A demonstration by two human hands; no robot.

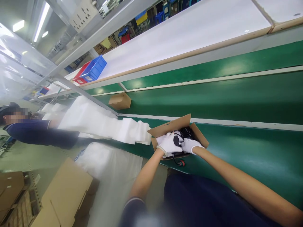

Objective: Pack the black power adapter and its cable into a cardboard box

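An open cardboard box (200, 135) sits on the green work surface with its flaps raised. Inside it lies a coiled black cable (187, 132). My left hand (169, 145), in a white glove, is closed around a rounded black part (176, 141) over the box. Close beside it, my white-gloved right hand (191, 145) reaches in below the coil, its fingers curled in and partly hidden. A short black lead hangs over the near edge of the box, ending in a red and black connector (181, 163) on the green surface.
White foam sheets (94, 121) are stacked to the left of the box. A closed small carton (120, 101) stands farther back. Blue bin (94, 68) and red bin (80, 74) rest on the white shelf. A co-worker (38, 132) stands at left, near large cartons (63, 192).
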